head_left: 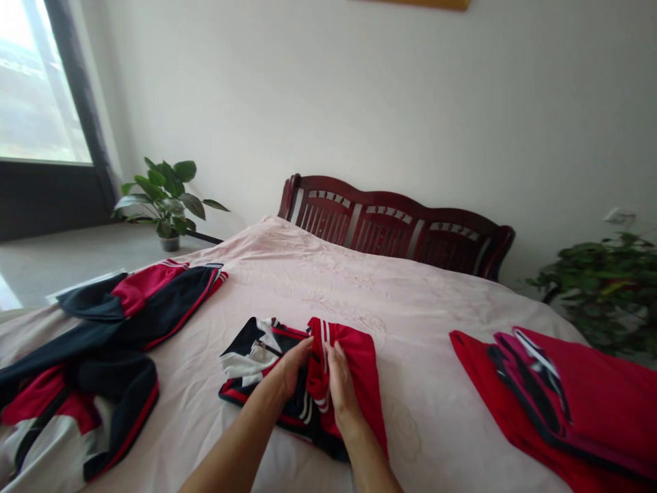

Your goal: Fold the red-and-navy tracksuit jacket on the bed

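A navy, red and white track jacket (246, 366) lies partly folded on the bed in front of me. Its red part (362, 356), with a white-striped ribbed band, is turned over on the right side. My left hand (296, 363) grips the folded cloth at the left of the striped band, its fingertips partly hidden by the fabric. My right hand (341, 383) holds the red cloth just right of the band, thumb near the white stripes. The two hands are a small gap apart. A zip shows on the white part near my left hand.
The bed has a pink sheet (410, 424). Another track jacket (118, 329) lies spread at left. A stack of folded red and dark clothes (595, 397) sits at right. Beyond are a dark wooden headboard (384, 222) and potted plants (167, 198) on both sides.
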`<state>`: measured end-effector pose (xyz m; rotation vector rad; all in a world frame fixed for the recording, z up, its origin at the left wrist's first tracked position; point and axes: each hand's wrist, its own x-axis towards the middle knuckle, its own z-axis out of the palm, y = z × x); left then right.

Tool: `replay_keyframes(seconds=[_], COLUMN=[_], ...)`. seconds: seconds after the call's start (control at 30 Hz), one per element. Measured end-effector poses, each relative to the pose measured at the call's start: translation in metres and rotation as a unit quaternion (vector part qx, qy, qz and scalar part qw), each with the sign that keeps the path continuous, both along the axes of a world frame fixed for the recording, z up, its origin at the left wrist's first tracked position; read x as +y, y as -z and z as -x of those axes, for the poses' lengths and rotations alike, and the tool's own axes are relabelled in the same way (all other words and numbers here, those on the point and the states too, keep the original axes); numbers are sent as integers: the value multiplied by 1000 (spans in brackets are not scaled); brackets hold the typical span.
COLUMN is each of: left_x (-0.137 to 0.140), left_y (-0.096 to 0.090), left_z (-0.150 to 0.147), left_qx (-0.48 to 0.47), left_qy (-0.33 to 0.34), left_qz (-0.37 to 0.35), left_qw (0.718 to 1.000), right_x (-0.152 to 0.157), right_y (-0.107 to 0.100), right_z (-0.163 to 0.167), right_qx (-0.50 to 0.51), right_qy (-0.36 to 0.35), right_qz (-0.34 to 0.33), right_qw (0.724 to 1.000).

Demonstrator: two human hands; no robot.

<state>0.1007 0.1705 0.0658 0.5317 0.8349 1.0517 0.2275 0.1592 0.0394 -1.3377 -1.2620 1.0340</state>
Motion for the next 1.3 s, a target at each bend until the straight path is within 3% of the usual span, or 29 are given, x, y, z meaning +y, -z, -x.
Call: replay_keyframes(seconds=[0.1, 0.2, 0.27, 0.33, 0.4, 0.47, 0.53, 0.63, 0.67, 0.73, 0.83, 1.03, 1.17, 1.3], left_x=[-2, -4, -9, -17, -27, -39, -49, -60, -63, -68, -72, -79, -88, -92], left_y=[-10, -26, -38, -46, -47, -41, -26, 2, 11, 24, 31, 28, 31, 22], left_z=[7, 17, 19, 14, 2, -14, -27, -33, -31, -24, -15, -10, -10, -16], left_qx=[84, 175, 228, 260, 320, 422, 541, 667, 691, 712, 722, 736, 744, 748], left_qy=[-17, -75, -105, -109, -94, -58, -11, 37, 43, 46, 48, 51, 40, 44], left_qz=[-42, -94, -139, -181, -245, -323, -387, -430, -442, -459, -468, -456, -441, -413], left_qw=[995, 977, 958, 942, 910, 845, 747, 607, 571, 529, 507, 497, 501, 518], right_x=[-25, -55, -69, -73, -66, -54, -43, -38, -39, -41, -42, -40, -42, -42], right_y=[-17, -33, -42, -49, -55, -56, -48, -21, -10, 8, 20, 18, 27, 33], right_z=[3, 16, 21, 14, -4, -29, -52, -72, -75, -77, -78, -87, -90, -96], right_qx=[26, 87, 162, 226, 221, 118, -47, -288, -344, -411, -434, -412, -345, -216], right_qy=[-35, -166, -199, -122, 0, 76, 89, 52, 37, 13, -5, -31, 24, 95], right_qz=[-2, 7, 7, -12, -58, -104, -129, -121, -113, -99, -101, -120, -112, -59], right_qw=[999, 982, 967, 966, 974, 985, 986, 948, 931, 906, 895, 903, 932, 970])
